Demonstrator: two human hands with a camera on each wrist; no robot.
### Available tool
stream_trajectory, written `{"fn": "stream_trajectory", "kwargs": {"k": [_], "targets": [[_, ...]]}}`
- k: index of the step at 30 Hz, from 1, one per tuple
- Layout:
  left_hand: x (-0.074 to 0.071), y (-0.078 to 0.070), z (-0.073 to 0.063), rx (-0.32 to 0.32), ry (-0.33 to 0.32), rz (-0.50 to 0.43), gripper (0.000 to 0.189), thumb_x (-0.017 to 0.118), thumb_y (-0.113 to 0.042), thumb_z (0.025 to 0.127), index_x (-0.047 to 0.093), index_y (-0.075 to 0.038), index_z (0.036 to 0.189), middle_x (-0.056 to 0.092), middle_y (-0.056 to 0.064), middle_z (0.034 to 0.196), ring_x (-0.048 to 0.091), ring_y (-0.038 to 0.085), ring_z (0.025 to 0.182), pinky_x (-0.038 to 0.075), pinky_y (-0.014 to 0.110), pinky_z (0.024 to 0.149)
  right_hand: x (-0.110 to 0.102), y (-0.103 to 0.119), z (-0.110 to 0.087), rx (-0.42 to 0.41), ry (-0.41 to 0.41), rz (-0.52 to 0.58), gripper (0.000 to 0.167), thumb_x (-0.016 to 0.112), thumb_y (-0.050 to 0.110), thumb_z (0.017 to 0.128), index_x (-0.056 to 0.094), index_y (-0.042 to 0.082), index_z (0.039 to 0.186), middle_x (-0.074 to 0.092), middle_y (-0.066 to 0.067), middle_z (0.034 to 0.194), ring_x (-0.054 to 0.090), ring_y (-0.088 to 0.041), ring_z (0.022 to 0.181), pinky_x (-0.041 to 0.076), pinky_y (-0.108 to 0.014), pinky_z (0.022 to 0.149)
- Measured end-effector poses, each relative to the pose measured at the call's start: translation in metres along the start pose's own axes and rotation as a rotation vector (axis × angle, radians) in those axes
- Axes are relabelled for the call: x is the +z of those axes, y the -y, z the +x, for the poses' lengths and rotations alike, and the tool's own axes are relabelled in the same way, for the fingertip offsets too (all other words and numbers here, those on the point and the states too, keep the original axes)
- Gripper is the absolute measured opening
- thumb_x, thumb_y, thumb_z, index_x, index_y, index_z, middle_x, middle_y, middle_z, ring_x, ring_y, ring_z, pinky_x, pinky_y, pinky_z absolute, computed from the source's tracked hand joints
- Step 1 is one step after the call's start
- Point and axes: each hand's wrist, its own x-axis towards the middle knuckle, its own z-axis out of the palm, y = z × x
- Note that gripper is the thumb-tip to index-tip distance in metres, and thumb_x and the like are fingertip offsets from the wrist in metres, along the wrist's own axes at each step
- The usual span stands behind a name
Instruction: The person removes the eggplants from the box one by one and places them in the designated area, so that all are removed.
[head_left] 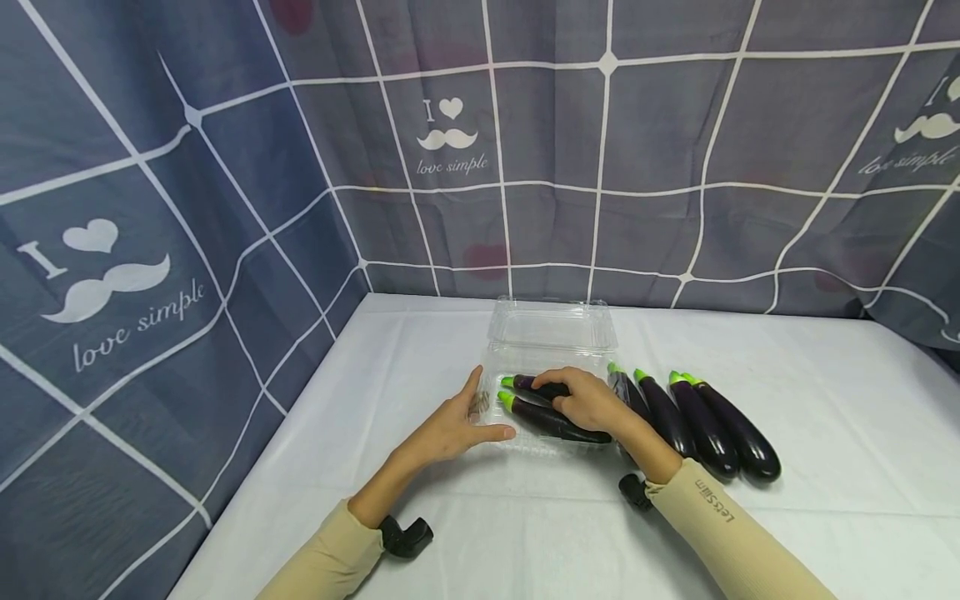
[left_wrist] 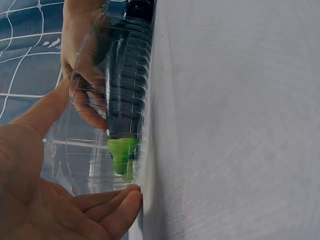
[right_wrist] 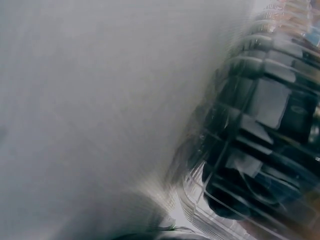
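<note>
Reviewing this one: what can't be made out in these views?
Head: the middle of the far eggplant in the clear box, covered by the right hand.
Head: part of the nearest loose eggplant, behind the right forearm.
Head: the left sleeve, cut off by the bottom edge.
Right wrist: the box's fine detail, lost to blur.

Head view bright, even, mostly sharp; soft shadows on the worktop (head_left: 525, 542), glints on the eggplants (head_left: 708, 429) at 4 o'clock. Left wrist duller, greyish. Right wrist dim, badly smeared, glare patches on the clear box (right_wrist: 267, 105) at 3 o'clock.
</note>
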Motion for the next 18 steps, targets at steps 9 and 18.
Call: {"fn": "stream_trajectory", "kwargs": {"k": [9,18], "targets": [[0.0004,0.0011,-0.0005,0.005,0.005,-0.001,0.117,0.079,-0.051,0.080,0.003,-0.009,0.159,0.026,0.020,0.157,0.026,0.029,0.144,0.026,0.050,0.113,0.0011,-0.0010,-0.0001,0.009,-0.022,0.030,0.041,0.055,-0.008,0.086,0.069,0.006,0.122,0.060,-0.019,0.130,0.052,-0.039,0.123,0.043,-0.055,0.098],[-0.0001,0.0022,0.0003,0.002,0.010,0.001,0.117,0.079,-0.050,0.081,0.002,-0.009,0.159,0.029,0.020,0.156,0.027,0.028,0.143,0.028,0.050,0.112,0.0027,-0.0031,0.0011,-0.008,-0.073,0.098,0.040,0.056,-0.007,0.088,0.068,0.006,0.124,0.061,-0.017,0.130,0.055,-0.035,0.120,0.044,-0.054,0.096]]}}
